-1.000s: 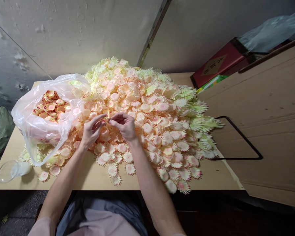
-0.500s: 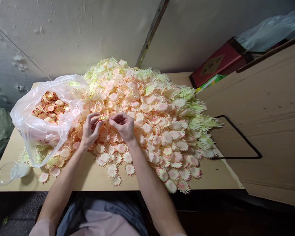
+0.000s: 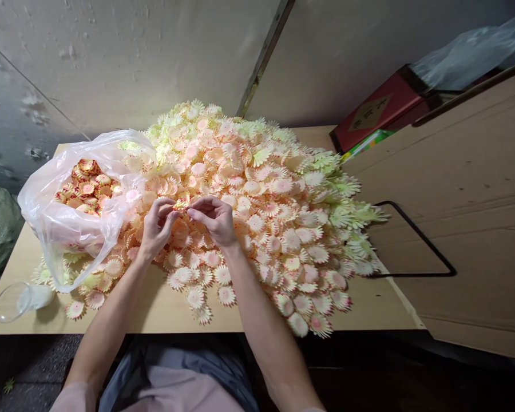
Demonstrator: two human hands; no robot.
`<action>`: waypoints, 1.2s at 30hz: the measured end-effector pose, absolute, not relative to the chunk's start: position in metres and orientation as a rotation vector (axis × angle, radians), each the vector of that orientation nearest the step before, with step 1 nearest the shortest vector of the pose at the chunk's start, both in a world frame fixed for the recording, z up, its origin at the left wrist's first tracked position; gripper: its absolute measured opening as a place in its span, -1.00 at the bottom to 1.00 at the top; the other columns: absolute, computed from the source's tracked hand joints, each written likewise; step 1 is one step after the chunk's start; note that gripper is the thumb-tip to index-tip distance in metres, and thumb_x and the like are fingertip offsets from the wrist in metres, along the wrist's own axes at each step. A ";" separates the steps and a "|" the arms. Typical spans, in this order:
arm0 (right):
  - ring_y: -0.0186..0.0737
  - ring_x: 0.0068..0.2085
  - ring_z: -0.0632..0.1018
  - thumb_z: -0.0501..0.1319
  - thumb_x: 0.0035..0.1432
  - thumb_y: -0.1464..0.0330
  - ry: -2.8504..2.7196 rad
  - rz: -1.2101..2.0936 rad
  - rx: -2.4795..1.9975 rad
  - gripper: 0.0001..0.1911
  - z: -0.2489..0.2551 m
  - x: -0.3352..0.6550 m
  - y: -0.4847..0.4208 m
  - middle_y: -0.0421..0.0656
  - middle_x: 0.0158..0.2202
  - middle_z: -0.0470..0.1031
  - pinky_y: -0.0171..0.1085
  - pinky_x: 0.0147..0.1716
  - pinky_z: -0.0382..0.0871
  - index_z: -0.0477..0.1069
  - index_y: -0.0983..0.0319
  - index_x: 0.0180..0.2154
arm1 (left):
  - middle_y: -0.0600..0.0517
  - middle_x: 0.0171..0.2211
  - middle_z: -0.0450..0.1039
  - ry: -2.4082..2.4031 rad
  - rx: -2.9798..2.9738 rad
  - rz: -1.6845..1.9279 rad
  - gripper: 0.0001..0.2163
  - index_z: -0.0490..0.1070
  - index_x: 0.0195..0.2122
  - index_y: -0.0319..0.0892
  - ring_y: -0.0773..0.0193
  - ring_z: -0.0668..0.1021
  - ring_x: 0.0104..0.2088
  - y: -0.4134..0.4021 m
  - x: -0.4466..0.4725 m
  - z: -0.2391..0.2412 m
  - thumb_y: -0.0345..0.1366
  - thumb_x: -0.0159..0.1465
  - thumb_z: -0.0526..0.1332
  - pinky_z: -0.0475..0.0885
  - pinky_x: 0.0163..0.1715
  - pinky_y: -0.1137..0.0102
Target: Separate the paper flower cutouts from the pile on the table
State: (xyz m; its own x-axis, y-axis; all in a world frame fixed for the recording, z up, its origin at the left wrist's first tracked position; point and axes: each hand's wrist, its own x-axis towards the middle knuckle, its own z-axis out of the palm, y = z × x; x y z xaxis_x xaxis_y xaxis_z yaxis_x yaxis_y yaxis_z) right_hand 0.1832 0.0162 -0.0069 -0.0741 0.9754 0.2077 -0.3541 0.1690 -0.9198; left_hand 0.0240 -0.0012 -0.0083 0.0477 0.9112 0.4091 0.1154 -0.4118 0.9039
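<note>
Between my fingertips is a small yellow-and-red artificial flower piece point(image 3: 181, 204), held over a big heap of pale pink and cream flower pieces point(image 3: 278, 186). My left hand point(image 3: 158, 225) pinches it from the left side. From the right, my right hand point(image 3: 214, 219) closes thumb and forefinger on its edge. The exact grip is partly hidden by the fingers. Left of my hands, a translucent plastic bag point(image 3: 43, 194) lies with its mouth wide, showing curled red-tipped flower pieces point(image 3: 88, 189) inside.
A clear cup point(image 3: 15, 302) lies on its side at the table's point(image 3: 154, 312) front left. On the right stand a large cardboard sheet point(image 3: 463, 229) with a black metal loop point(image 3: 424, 229) and a dark red box point(image 3: 380, 109). The wall point(image 3: 154, 63) rises behind the heap.
My right hand has shifted very slightly left, its thumb now closer against the flower piece. My left hand stays nearly in place, and the heap and bag look the same.
</note>
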 end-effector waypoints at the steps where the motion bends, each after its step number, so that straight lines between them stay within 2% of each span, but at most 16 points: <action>1: -0.29 -0.32 0.63 0.49 -0.12 0.28 -1.106 1.298 -0.750 -0.76 -0.007 0.183 0.016 -0.22 -0.37 0.63 -0.28 -0.22 0.57 0.51 0.17 -0.37 | 0.06 -0.40 0.42 1.053 1.630 1.433 -0.80 0.30 -0.11 -0.13 0.41 0.49 -0.45 -0.001 0.024 -0.008 -0.17 0.33 0.20 0.35 -0.50 0.52; 9: -0.27 -0.34 0.63 0.49 -0.15 0.27 -1.076 1.314 -0.761 -0.74 -0.006 0.184 0.015 -0.22 -0.38 0.63 -0.28 -0.28 0.58 0.53 0.17 -0.39 | 0.13 -0.47 0.32 1.089 1.591 1.417 -0.79 0.26 -0.20 -0.11 0.48 0.35 -0.58 -0.003 0.023 -0.006 -0.13 0.32 0.22 0.18 -0.62 0.54; 18: -0.27 -0.33 0.63 0.49 -0.14 0.27 -1.098 1.321 -0.756 -0.74 -0.004 0.184 0.014 -0.22 -0.38 0.63 -0.29 -0.29 0.58 0.52 0.17 -0.38 | 0.08 -0.46 0.39 1.111 1.605 1.404 -0.76 0.32 -0.25 -0.16 0.41 0.46 -0.49 0.000 0.023 -0.011 -0.09 0.29 0.24 0.33 -0.50 0.54; 24: -0.30 -0.35 0.62 0.49 -0.14 0.28 -1.091 1.324 -0.727 -0.75 -0.005 0.185 0.014 -0.24 -0.39 0.62 -0.31 -0.33 0.56 0.53 0.17 -0.37 | 0.08 -0.46 0.41 1.119 1.619 1.402 -0.77 0.32 -0.25 -0.17 0.43 0.45 -0.50 -0.001 0.023 -0.009 -0.10 0.30 0.23 0.33 -0.51 0.55; 30: -0.29 -0.32 0.63 0.50 -0.14 0.30 -1.098 1.311 -0.746 -0.75 -0.006 0.185 0.015 -0.23 -0.37 0.63 -0.28 -0.24 0.57 0.53 0.17 -0.37 | 0.07 -0.44 0.42 1.109 1.624 1.407 -0.76 0.33 -0.25 -0.17 0.41 0.46 -0.49 0.000 0.023 -0.010 -0.10 0.30 0.23 0.34 -0.47 0.53; 36: -0.33 -0.37 0.62 0.50 -0.16 0.36 -1.070 1.322 -0.696 -0.77 -0.005 0.184 0.015 -0.25 -0.40 0.63 -0.34 -0.29 0.56 0.55 0.17 -0.39 | 0.08 -0.45 0.39 1.128 1.620 1.381 -0.75 0.32 -0.25 -0.17 0.41 0.44 -0.49 -0.001 0.023 -0.009 -0.08 0.30 0.23 0.32 -0.47 0.52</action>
State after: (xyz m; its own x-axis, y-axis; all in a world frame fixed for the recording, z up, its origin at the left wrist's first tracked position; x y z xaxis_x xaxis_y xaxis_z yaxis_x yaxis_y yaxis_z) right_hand 0.1843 0.0148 -0.0048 -0.0828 0.9726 0.2173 -0.4152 0.1646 -0.8947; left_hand 0.0232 -0.0010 -0.0095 0.0449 0.9322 0.3591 0.1656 -0.3614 0.9176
